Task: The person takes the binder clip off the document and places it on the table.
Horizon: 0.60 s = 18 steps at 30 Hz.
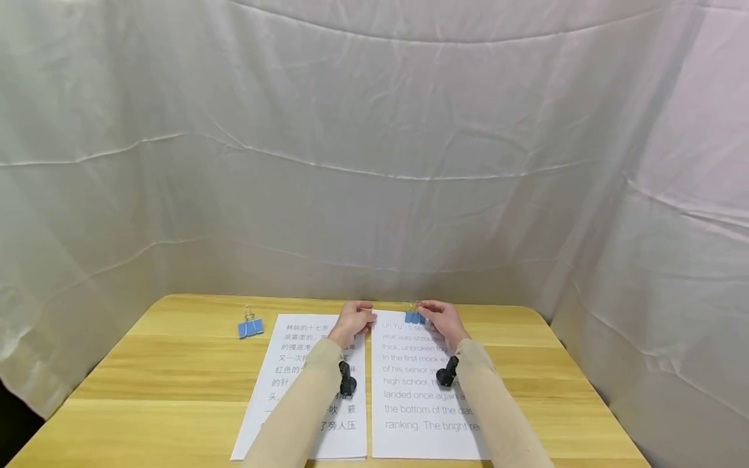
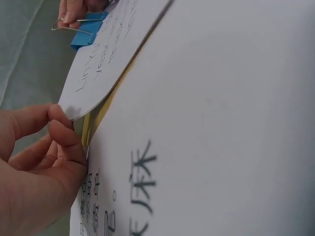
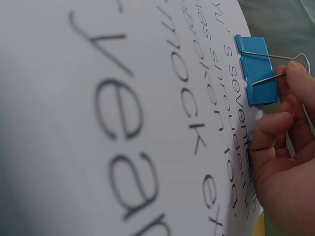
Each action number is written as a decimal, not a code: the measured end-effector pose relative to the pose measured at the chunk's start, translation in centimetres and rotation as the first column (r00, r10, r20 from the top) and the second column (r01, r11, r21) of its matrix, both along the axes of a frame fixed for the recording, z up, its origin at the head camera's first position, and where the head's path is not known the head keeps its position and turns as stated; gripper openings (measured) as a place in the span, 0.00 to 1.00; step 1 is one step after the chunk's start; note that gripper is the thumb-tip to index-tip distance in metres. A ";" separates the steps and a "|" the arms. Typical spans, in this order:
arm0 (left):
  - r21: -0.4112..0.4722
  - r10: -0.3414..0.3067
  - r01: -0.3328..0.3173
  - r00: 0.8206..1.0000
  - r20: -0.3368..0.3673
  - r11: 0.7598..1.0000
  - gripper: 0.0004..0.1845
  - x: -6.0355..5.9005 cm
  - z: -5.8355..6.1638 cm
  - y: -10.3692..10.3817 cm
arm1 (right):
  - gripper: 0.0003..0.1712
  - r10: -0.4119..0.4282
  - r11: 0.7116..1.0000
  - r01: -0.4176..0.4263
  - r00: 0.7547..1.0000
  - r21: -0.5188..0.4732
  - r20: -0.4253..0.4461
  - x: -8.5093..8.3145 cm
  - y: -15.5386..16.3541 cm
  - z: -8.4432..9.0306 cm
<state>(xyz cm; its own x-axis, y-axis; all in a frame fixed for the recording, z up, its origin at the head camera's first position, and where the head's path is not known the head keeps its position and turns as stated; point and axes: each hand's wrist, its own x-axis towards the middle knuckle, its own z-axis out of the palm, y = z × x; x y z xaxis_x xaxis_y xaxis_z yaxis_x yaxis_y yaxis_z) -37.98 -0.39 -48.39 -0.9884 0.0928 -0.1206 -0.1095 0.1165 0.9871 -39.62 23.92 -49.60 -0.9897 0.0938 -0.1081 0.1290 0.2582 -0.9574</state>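
Observation:
A stack of printed English sheets lies on the table, with a blue binder clip on its top edge. My right hand pinches the clip's wire handles between thumb and fingers. With thumb and index finger my left hand pinches the top left corner of the same stack, which the left wrist view shows slightly raised. Beneath my left forearm lies a second stack, printed in Chinese, left of the English one. My left hand's lower fingers are near its top edge.
Another blue binder clip sits on the wooden table, left of the Chinese stack. A narrow strip of table shows between the two stacks. Pale grey cloth hangs behind the table and at both sides.

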 end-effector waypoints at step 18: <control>-0.023 0.021 -0.021 1.000 0.011 1.000 0.15 -0.4 -0.2 0.4 | 0.18 0.071 0.997 -0.070 0.995 0.025 -0.069 -0.3 0.5 1.1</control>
<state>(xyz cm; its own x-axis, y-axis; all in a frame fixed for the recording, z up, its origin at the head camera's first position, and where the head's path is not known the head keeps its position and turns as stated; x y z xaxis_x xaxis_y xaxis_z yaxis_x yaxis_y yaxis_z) -38.43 -0.03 -48.61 -0.9886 0.0690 -0.1336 -0.1233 0.1371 0.9829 -39.91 24.45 -48.51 -0.9990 0.0249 -0.0368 0.0424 0.2854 -0.9575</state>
